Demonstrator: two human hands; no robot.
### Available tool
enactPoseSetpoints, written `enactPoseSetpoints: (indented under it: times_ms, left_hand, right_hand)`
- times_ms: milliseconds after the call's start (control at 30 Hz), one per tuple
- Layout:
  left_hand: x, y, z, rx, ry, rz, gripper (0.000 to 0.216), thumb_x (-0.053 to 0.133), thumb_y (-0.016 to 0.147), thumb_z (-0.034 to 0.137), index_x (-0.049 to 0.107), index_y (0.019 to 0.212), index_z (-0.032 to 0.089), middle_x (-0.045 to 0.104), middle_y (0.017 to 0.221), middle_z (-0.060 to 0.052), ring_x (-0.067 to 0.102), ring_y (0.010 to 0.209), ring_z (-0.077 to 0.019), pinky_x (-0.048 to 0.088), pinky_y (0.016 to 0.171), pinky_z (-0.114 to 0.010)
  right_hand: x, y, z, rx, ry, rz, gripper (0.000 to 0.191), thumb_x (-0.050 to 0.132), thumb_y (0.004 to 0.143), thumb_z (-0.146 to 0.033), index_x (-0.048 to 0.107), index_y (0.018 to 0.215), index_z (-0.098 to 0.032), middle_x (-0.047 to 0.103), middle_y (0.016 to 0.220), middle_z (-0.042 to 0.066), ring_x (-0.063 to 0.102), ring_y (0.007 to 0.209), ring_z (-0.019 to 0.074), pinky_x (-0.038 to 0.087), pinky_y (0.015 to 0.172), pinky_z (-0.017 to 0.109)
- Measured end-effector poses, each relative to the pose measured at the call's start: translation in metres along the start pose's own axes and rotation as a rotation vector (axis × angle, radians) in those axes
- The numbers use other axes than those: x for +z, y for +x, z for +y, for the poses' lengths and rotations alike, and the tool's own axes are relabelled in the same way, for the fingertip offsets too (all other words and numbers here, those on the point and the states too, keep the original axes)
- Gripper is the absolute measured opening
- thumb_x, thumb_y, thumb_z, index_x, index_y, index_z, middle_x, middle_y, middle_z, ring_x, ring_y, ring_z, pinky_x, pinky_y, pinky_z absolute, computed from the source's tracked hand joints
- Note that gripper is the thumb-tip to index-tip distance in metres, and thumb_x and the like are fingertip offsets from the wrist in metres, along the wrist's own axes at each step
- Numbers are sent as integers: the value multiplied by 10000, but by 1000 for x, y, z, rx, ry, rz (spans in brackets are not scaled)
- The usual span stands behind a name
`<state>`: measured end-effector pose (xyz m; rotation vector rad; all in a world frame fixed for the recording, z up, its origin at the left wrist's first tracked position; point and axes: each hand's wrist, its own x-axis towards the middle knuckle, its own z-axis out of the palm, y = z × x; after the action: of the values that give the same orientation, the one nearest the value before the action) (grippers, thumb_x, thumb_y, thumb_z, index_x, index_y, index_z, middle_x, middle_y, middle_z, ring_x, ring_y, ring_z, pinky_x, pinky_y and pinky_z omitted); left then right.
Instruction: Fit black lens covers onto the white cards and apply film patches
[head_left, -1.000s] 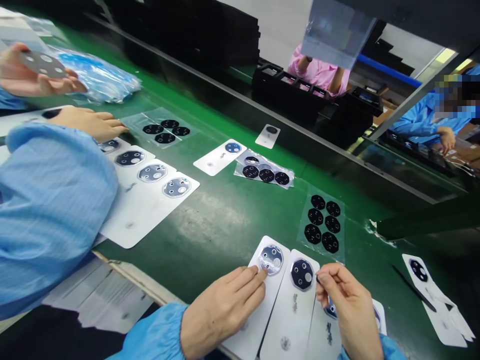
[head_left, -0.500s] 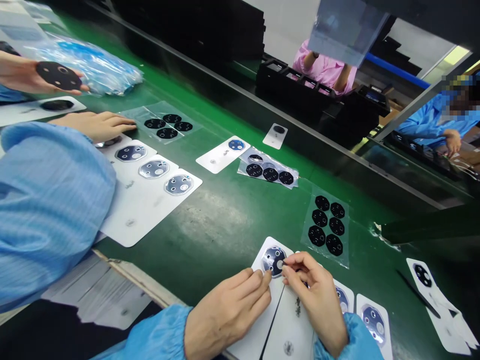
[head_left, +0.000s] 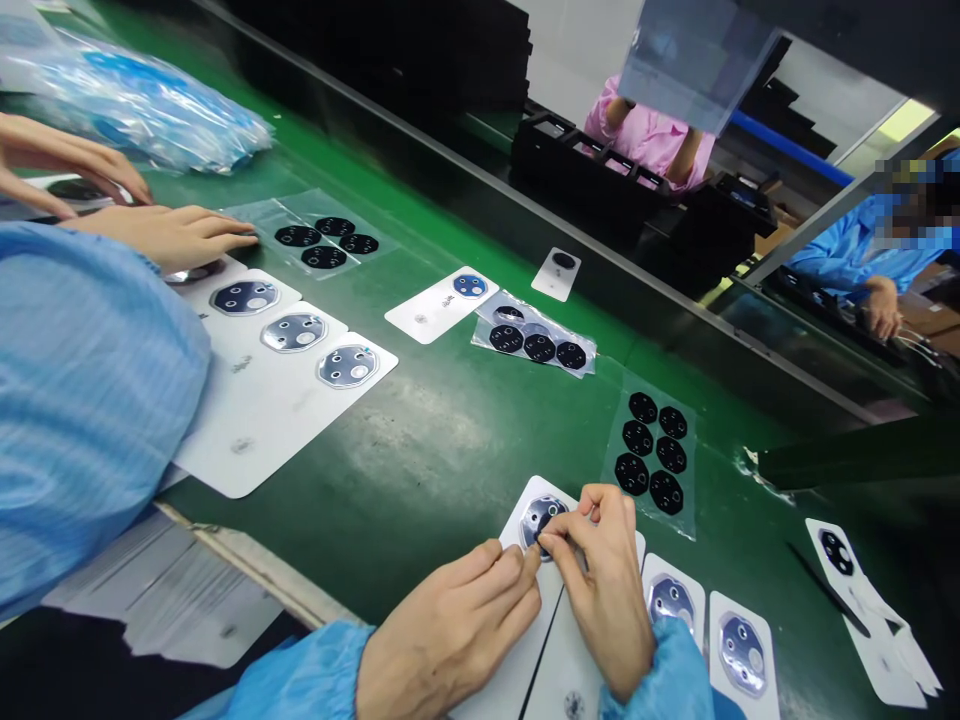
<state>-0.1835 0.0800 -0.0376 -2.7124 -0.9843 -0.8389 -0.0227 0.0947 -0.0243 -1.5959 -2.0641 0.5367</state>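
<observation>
My left hand [head_left: 459, 622] lies flat over a white phone-back panel [head_left: 517, 568], fingers stretched out together and fingertips at the lower edge of its shiny octagonal camera sticker [head_left: 541, 518]. From the other side my right hand [head_left: 600, 590] reaches in, thumb and forefinger pinched on that sticker's lower part. Whatever sits between those fingertips is too small to make out. Under my right wrist lies a second white panel [head_left: 564, 660]. Two more panels with silvery camera stickers, one nearer [head_left: 673, 598] and one farther right [head_left: 742, 650], sit beside my right sleeve.
Clear sheets of black octagonal stickers lie ahead, one at right [head_left: 651, 450], one mid-bench [head_left: 536, 335] and one at left [head_left: 322, 240]. A co-worker's blue sleeve [head_left: 90, 400] and hands cover the left side, beside overlapping white panels [head_left: 262, 420]. Tweezers [head_left: 829, 590] rest at right.
My right hand has shifted left and slightly down across the camera sticker; my left hand has barely moved. At far left, the co-worker's raised hand with a black sticker has come down to a panel.
</observation>
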Motion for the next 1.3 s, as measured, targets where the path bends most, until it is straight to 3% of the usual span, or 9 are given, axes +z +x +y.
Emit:
enactPoseSetpoints:
  times_ms: [133, 233, 333, 967, 1100, 1300]
  left_hand:
    - [0, -2, 1, -1, 3, -19, 378, 242, 908, 7, 588, 797, 109, 642, 962, -109, 522, 822, -170, 355, 805, -333]
    - [1, -3, 1, 8, 2, -9, 386, 235, 908, 11, 596, 807, 104, 642, 933, -105, 516, 798, -168, 355, 796, -331]
    - [1, -2, 1, 5, 5, 4, 394, 235, 909, 10, 602, 797, 98, 643, 905, -102, 511, 781, -168, 350, 784, -333]
    - [1, -1, 0, -6, 35, 13, 407, 238, 919, 23, 609, 773, 106, 653, 923, -87, 515, 831, -166, 338, 817, -335]
    - [-2, -1, 0, -11, 32, 20, 427, 217, 925, 19, 609, 780, 108, 656, 925, -85, 513, 851, -164, 330, 821, -342]
    - [-3, -2, 0, -35, -8, 34, 392, 240, 939, 32, 596, 791, 105, 663, 965, -84, 515, 886, -171, 312, 820, -369]
  right_hand:
    - [-6, 2, -1, 46, -8, 47, 165, 497, 855, -128, 569, 734, -214, 399, 858, 34, 430, 863, 206, 409, 723, 338]
    - [-3, 0, -2, -46, -78, 85, 158, 479, 853, -113, 564, 762, -211, 396, 874, 42, 424, 831, 202, 403, 695, 337]
    - [-1, -2, -2, -129, -120, 60, 182, 458, 836, -69, 554, 759, -203, 395, 896, 51, 421, 824, 201, 403, 673, 330]
    - [-4, 0, -9, -154, -200, 47, 204, 447, 850, -81, 573, 753, -207, 436, 868, 47, 437, 806, 188, 399, 642, 303]
    - [-7, 4, -8, -88, -121, 30, 221, 448, 853, -93, 587, 723, -205, 449, 838, 45, 445, 795, 191, 406, 664, 328]
    - [-32, 10, 1, 231, 344, -2, 210, 472, 880, -286, 614, 741, -218, 559, 830, 33, 531, 811, 186, 431, 717, 301]
